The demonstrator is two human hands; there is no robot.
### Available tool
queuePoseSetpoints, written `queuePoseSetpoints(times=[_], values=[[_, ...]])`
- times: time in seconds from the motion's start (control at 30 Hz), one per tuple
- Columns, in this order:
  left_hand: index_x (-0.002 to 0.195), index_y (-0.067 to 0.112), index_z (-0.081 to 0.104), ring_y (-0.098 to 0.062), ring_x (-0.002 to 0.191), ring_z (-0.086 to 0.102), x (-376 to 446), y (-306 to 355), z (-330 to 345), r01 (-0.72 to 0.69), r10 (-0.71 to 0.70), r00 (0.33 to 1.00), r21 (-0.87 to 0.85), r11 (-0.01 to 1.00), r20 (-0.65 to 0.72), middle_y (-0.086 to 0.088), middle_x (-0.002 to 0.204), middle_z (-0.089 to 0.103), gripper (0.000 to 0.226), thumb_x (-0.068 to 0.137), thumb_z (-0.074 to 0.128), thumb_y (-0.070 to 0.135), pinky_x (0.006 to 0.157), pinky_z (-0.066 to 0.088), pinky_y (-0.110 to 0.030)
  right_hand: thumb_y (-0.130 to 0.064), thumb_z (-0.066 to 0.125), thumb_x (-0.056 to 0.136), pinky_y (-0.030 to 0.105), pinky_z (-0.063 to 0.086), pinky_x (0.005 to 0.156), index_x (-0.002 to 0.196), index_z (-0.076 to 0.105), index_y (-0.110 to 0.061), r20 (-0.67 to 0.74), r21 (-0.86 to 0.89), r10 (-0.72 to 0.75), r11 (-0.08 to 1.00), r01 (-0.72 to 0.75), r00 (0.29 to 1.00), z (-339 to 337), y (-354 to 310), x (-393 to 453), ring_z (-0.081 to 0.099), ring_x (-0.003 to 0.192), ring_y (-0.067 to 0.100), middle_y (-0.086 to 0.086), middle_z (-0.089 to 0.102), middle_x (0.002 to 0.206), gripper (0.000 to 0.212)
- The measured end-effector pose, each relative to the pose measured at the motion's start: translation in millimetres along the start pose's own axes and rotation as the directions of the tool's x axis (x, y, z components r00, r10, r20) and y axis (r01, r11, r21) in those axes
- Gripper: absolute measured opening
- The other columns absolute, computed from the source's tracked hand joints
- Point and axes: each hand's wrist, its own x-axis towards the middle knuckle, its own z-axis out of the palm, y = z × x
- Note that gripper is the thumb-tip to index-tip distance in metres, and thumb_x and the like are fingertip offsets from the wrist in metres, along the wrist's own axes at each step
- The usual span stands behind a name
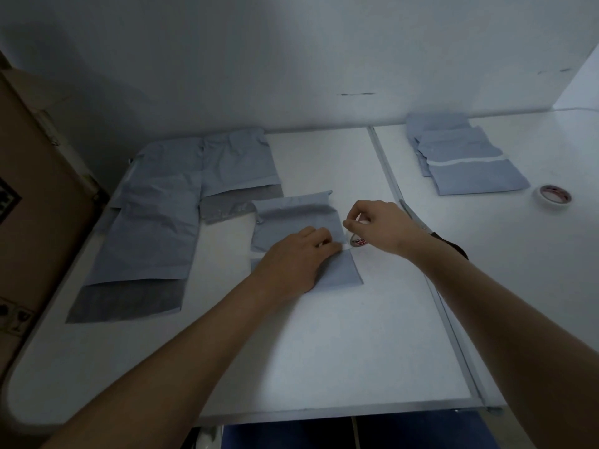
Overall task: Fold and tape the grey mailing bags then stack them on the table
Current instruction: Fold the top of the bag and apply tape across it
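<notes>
A folded grey mailing bag (293, 222) lies at the table's middle. My left hand (293, 259) presses flat on its folded seam. My right hand (377, 223) sits at the bag's right edge, fingers pinched on a small tape roll (356, 239); a short strip of tape seems to run from the roll to the seam. Two unfolded grey bags (155, 228) lie spread at the left. A stack of folded, taped bags (460, 157) rests at the far right.
A second tape roll (552, 195) lies right of the stack. Scissors (421, 222) lie along the table seam, partly under my right wrist. A cardboard box (29, 196) stands against the table's left edge. White walls close off the back and right.
</notes>
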Motion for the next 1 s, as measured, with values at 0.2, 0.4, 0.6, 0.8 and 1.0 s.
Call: queuePoseSetpoints(times=[0.2, 0.4, 0.6, 0.8, 1.0], values=[[0.127, 0.013, 0.061, -0.021, 0.085, 0.052, -5.1, -1.0, 5.3, 0.0, 0.001, 1.0, 0.057, 0.998, -0.023, -0.006, 0.106, 0.059, 0.043, 0.087, 0.046, 0.015, 0.057, 0.048, -0.032, -0.032, 0.062, 0.089, 0.013, 0.033, 0.048, 0.088, 0.061, -0.02, -0.086, 0.101, 0.05, 0.994, -0.041, 0.995, 5.3, 1.7, -3.5, 0.052, 0.057, -0.001, -0.01, 0.053, 0.067, 0.012], [0.126, 0.014, 0.062, -0.023, 0.087, 0.055, -7.8, 8.2, 5.7, 0.047, -0.045, 0.998, 0.063, 0.997, -0.035, -0.006, 0.104, 0.059, 0.051, 0.076, 0.071, 0.01, 0.057, 0.036, -0.025, -0.032, 0.063, 0.088, 0.022, 0.033, 0.052, 0.084, 0.056, -0.024, -0.117, 0.121, 0.075, 0.991, -0.061, 0.99, 7.0, 4.9, -6.0, 0.05, 0.06, 0.003, -0.007, 0.052, 0.071, 0.011], [0.129, 0.015, 0.06, -0.021, 0.088, 0.055, -9.5, 9.1, 6.7, 0.05, -0.047, 0.998, 0.096, 0.994, -0.037, -0.004, 0.107, 0.059, 0.052, 0.077, 0.069, 0.01, 0.059, 0.04, -0.026, -0.029, 0.061, 0.089, 0.028, 0.043, 0.057, 0.089, 0.054, -0.021, -0.135, 0.042, 0.043, 0.998, -0.037, 0.99, 2.4, 3.2, -12.7, 0.053, 0.062, 0.006, -0.008, 0.058, 0.072, 0.01], [0.13, 0.013, 0.058, -0.022, 0.089, 0.054, -10.1, 11.1, 7.0, 0.053, -0.051, 0.998, 0.133, 0.99, -0.021, -0.005, 0.11, 0.058, 0.051, 0.078, 0.061, 0.01, 0.058, 0.044, -0.031, -0.034, 0.056, 0.091, 0.038, 0.054, 0.072, 0.089, 0.051, -0.025, -0.12, -0.082, 0.024, 0.996, -0.034, 0.992, 1.4, 4.8, -12.9, 0.064, 0.072, 0.018, -0.007, 0.061, 0.08, 0.011], [0.13, 0.014, 0.057, -0.022, 0.088, 0.055, -9.9, 14.1, 4.8, 0.069, -0.07, 0.998, 0.145, 0.987, 0.004, -0.004, 0.11, 0.058, 0.055, 0.076, 0.066, 0.01, 0.059, 0.041, -0.03, -0.035, 0.054, 0.092, 0.036, 0.054, 0.066, 0.09, 0.05, -0.025, -0.124, -0.149, -0.004, 0.989, -0.015, 0.992, -2.8, 6.2, -15.5, 0.063, 0.067, 0.017, -0.007, 0.066, 0.073, 0.011]])
